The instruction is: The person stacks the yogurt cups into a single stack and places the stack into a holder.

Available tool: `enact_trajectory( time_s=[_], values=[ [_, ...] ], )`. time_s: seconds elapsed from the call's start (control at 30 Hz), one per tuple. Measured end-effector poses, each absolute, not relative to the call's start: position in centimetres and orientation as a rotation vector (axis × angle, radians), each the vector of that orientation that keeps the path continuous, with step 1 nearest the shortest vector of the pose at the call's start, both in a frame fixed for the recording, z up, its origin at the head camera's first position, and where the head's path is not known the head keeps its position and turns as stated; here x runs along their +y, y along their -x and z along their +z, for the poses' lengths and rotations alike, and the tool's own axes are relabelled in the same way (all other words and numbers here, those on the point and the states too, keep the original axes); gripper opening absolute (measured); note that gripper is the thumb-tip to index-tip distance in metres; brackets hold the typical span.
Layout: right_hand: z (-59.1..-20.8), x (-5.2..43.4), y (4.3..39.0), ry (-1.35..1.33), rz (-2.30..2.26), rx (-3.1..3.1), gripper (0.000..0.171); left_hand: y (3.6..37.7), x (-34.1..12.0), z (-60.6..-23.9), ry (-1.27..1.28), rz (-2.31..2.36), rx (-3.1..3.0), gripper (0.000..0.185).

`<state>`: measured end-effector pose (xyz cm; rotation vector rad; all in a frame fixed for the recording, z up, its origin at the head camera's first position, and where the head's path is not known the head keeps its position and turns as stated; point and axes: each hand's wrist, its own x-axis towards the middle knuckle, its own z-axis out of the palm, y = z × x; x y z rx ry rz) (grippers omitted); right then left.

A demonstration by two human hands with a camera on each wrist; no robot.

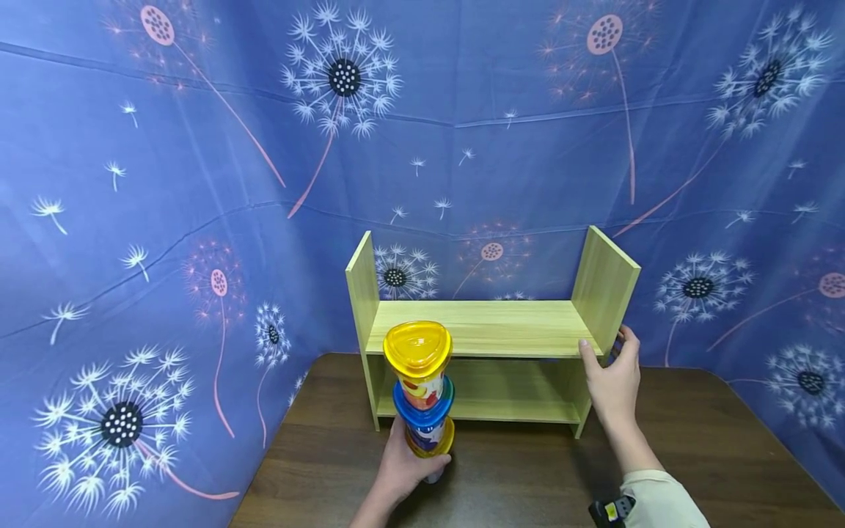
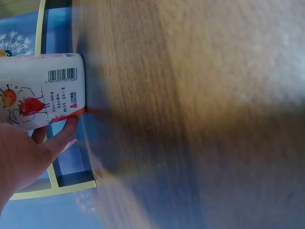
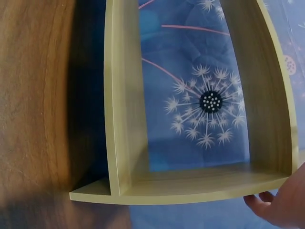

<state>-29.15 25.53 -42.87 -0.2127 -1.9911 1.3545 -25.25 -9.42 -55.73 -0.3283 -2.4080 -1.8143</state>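
Note:
Three plastic jars form an upright stack in the head view: the top jar (image 1: 422, 390) has a yellow lid, the middle jar (image 1: 431, 434) a blue one, the lowest another yellow one. My left hand (image 1: 408, 460) grips the lowest jar, in front of the shelf's left half. Its white label with fruit drawings and a barcode (image 2: 62, 75) faces the left wrist camera, the base held above the table. A light wooden two-tier shelf (image 1: 488, 326) stands behind the stack. My right hand (image 1: 615, 378) holds its right side panel, thumb at the front edge, fingers round the outer side.
The shelf stands on a brown wooden table (image 1: 686, 433). Blue cloth (image 1: 462, 169) with dandelion prints hangs behind and at both sides. The shelf is open-backed, and tall side panels (image 1: 607, 282) rise above its upper board. A small black device (image 1: 612, 511) sits at my right sleeve.

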Motion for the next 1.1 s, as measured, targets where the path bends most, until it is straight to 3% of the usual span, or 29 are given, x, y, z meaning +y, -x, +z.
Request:
enact_trajectory(
  time_s=[0.47, 0.8, 1.1],
  values=[
    [-43.4, 26.6, 30.5, 0.228, 1.245, -2.076, 0.029, 25.1, -9.4, -55.5, 0.35, -1.837, -2.383, 0.1],
    [-43.3, 26.9, 30.6, 0.236, 1.246, -2.049, 0.029, 25.4, -9.1, -55.3, 0.382, -1.86, -2.366, 0.098],
    [-44.0, 26.6, 31.0, 0.232, 1.221, -2.038, 0.03, 25.4, -9.3, -55.3, 0.26, -1.809, -2.482, 0.102]
  ],
)
